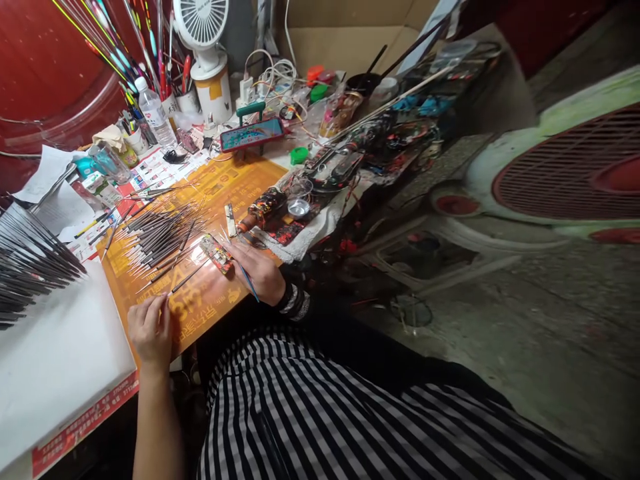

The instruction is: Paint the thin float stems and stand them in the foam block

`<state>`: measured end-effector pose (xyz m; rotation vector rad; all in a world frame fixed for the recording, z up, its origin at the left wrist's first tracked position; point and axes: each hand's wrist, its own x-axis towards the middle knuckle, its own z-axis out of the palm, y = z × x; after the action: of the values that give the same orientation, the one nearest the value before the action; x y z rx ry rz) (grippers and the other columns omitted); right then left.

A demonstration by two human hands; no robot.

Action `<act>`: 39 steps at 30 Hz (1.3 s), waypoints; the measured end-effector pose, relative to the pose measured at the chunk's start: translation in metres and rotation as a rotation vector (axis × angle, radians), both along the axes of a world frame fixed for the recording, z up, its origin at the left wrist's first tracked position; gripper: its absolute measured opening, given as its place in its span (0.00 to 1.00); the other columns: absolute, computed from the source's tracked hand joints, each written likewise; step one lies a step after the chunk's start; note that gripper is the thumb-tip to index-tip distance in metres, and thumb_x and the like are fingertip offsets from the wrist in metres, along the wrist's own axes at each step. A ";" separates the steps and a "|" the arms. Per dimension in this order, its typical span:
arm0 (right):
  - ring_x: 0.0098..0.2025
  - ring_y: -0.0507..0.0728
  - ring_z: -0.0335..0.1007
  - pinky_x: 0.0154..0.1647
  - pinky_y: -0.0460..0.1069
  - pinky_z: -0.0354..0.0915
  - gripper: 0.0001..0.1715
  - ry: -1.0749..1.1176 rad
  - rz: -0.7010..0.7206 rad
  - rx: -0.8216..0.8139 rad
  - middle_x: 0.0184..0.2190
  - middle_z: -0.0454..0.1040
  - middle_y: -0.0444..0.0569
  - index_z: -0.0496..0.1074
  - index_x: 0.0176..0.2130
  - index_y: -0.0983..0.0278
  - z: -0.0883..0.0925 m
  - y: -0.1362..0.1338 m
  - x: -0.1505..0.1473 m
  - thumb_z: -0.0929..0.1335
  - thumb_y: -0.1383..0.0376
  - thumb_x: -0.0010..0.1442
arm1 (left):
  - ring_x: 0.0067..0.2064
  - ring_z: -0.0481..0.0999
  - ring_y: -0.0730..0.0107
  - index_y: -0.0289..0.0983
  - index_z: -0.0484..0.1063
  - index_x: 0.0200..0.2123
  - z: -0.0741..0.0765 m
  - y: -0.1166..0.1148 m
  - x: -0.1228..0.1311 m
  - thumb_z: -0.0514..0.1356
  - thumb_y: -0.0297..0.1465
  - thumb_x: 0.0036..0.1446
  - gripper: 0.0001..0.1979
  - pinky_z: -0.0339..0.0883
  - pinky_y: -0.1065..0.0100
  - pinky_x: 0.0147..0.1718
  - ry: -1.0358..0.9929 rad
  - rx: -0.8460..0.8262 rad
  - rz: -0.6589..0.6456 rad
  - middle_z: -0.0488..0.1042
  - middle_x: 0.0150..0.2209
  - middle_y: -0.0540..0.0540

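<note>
My left hand (150, 325) is closed in a pinch near the front edge of the orange mat (200, 327). Between its fingertips is the end of a slim dark fishing float (189, 277), which slants up toward the right. My right hand (261, 268) is wrapped round a thin blue-handled paintbrush (248, 283); the handle sticks out below the fingers. Just left of those fingers lies a small paint-smeared block (217, 253). Beyond both hands, a pile of similar dark floats (156, 235) is spread on the mat.
More dark floats (35, 263) stand in a white foam block (65, 360) at left. A bottle (156, 115), a small fan (203, 27) and a propped phone (251, 134) line the back. Paint-stained clutter (330, 167) covers the right side, with a small metal cup (299, 209).
</note>
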<state>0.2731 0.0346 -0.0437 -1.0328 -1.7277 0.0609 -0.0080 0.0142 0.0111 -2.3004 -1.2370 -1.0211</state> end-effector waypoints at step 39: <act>0.49 0.59 0.79 0.50 0.56 0.78 0.22 -0.070 -0.032 0.178 0.47 0.80 0.57 0.70 0.60 0.65 -0.025 -0.007 0.040 0.62 0.68 0.69 | 0.40 0.75 0.65 0.40 0.76 0.45 -0.007 0.001 0.002 0.61 0.29 0.64 0.07 0.69 0.62 0.44 -0.072 -0.124 0.045 0.78 0.40 0.43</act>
<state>0.3130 0.0281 -0.0683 -0.9399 -1.7451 -0.1491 -0.0065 0.0148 0.0037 -2.3342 -1.4118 -1.0471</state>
